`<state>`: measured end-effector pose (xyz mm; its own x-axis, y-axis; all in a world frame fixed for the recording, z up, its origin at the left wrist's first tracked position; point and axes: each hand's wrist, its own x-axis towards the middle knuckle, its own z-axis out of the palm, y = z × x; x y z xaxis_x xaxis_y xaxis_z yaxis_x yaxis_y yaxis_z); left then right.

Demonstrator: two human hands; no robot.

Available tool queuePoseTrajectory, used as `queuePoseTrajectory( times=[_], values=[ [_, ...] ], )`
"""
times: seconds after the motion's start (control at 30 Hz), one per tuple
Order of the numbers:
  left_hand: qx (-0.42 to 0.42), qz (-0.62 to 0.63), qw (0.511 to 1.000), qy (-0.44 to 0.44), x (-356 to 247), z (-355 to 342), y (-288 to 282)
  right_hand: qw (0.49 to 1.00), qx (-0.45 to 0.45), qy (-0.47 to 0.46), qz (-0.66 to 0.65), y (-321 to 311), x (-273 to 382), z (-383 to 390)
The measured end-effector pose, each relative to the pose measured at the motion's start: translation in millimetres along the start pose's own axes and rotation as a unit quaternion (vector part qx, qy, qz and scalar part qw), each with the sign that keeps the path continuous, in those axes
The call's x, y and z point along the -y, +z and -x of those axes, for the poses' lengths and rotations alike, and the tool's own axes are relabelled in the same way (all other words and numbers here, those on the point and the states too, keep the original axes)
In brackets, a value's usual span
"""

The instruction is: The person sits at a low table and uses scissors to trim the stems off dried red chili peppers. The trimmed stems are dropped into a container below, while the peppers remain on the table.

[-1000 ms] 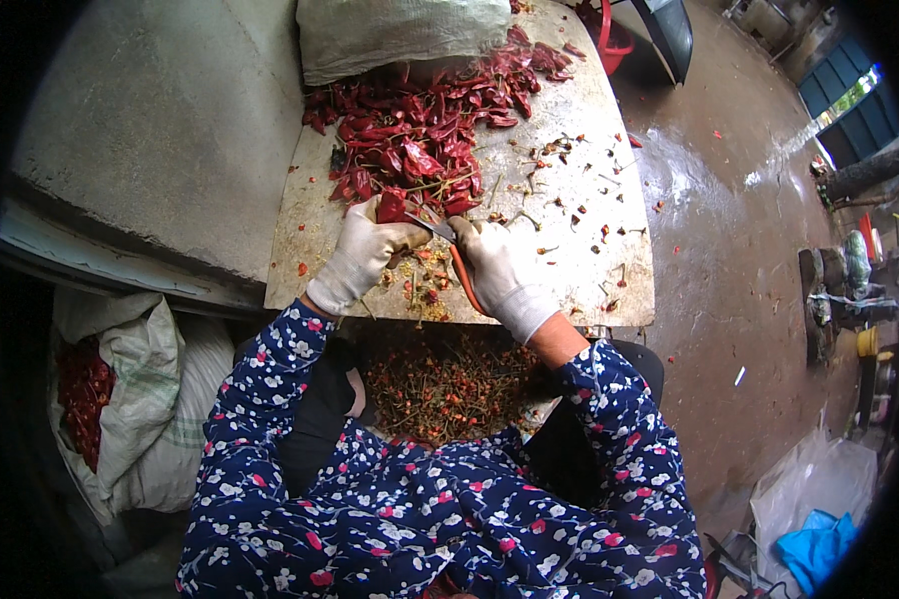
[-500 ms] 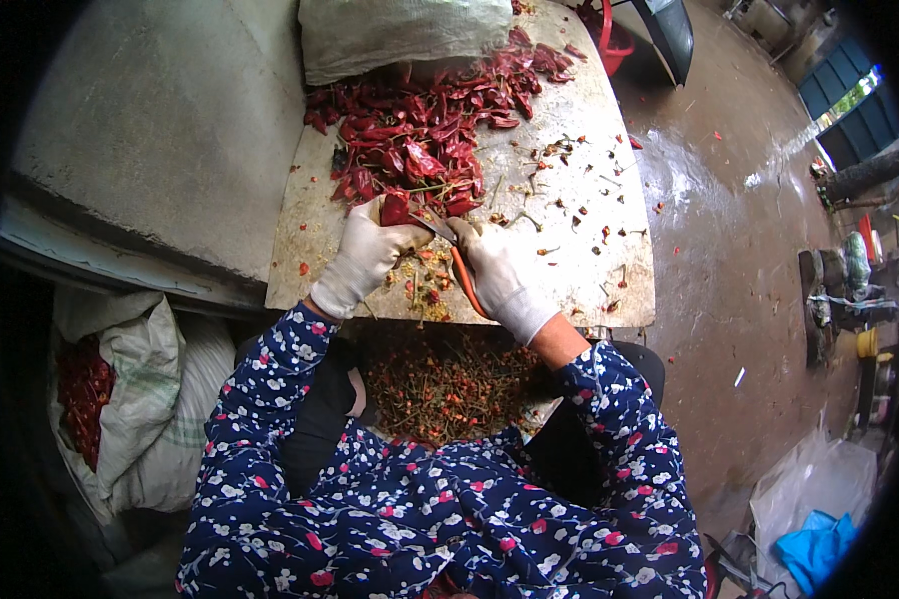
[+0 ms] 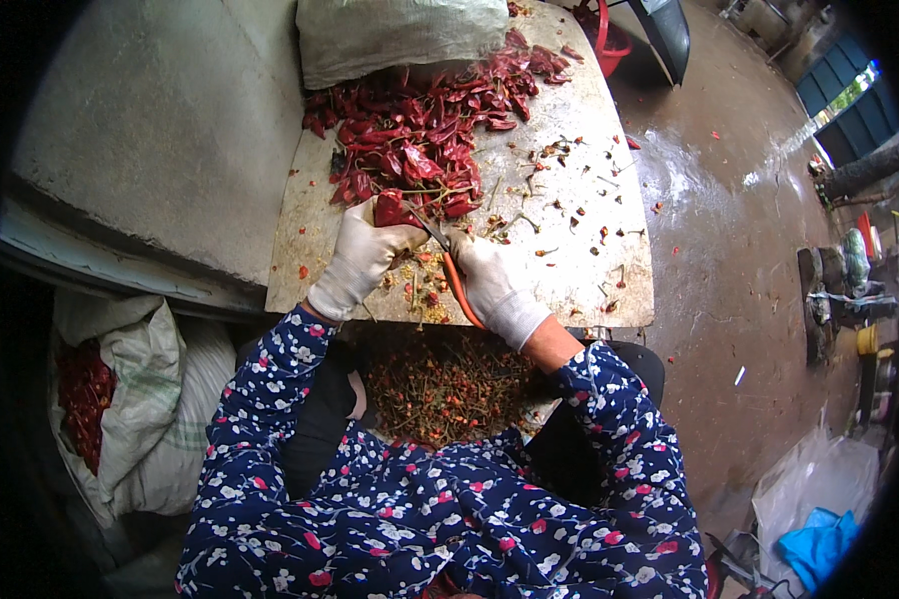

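Note:
Both of my hands wear white gloves over the near part of a pale board (image 3: pixel 591 270). My left hand (image 3: pixel 358 252) is closed on a dried red chilli pepper (image 3: pixel 391 209). In my right hand (image 3: pixel 491 280) is a pair of scissors (image 3: pixel 455 280) with orange handles. The blades reach left to the stem end of the chilli; the exact point of contact is too small to make out. Just beyond my hands lies a heap of dried red chillies (image 3: pixel 410 140). Cut stems (image 3: pixel 579 210) are scattered to the right, and yellowish seeds (image 3: pixel 432 285) lie between my wrists.
A white woven sack (image 3: pixel 400 40) lies at the board's far end. Below the near edge, many stems (image 3: pixel 449 389) are gathered at my lap. An open sack of chillies (image 3: pixel 135 389) stands at left, beside a grey wall (image 3: pixel 160 130). A red bucket (image 3: pixel 609 50) sits far right on wet floor.
The scissors and my right hand have shifted slightly left and nearer me, and the blades look a little more upright. My left hand still holds the chilli in nearly the same place.

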<state>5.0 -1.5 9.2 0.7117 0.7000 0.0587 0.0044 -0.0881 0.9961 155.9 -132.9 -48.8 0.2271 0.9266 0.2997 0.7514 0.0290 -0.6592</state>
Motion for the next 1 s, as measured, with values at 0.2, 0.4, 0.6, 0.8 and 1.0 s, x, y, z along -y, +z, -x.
queuePoseTrajectory(
  times=[0.2, 0.4, 0.6, 0.8, 1.0],
  values=[
    [-0.093, -0.042, 0.99, -0.092, -19.2, -6.8, -17.8, 0.905, -0.019, 0.256, -0.34, -11.3, -10.2, -20.6],
    [-0.084, -0.129, 0.979, -0.13, 15.6, -40.2, -96.5, 0.62, -0.128, 0.296, -0.715, -7.4, -38.0, -27.6],
    [-0.127, -0.021, 0.974, -0.188, 124.5, -70.0, -103.3, 0.708, -0.085, 0.226, -0.663, 8.4, -49.5, -22.3],
    [-0.173, -0.393, 0.89, -0.15, 155.2, -75.2, -81.8, 0.7, -0.068, 0.261, -0.661, 1.4, -44.9, -28.0],
    [-0.211, -0.137, 0.966, -0.058, 126.8, -79.4, -58.5, 0.913, -0.058, 0.23, -0.333, -10.0, -34.2, -25.8]
  ],
)
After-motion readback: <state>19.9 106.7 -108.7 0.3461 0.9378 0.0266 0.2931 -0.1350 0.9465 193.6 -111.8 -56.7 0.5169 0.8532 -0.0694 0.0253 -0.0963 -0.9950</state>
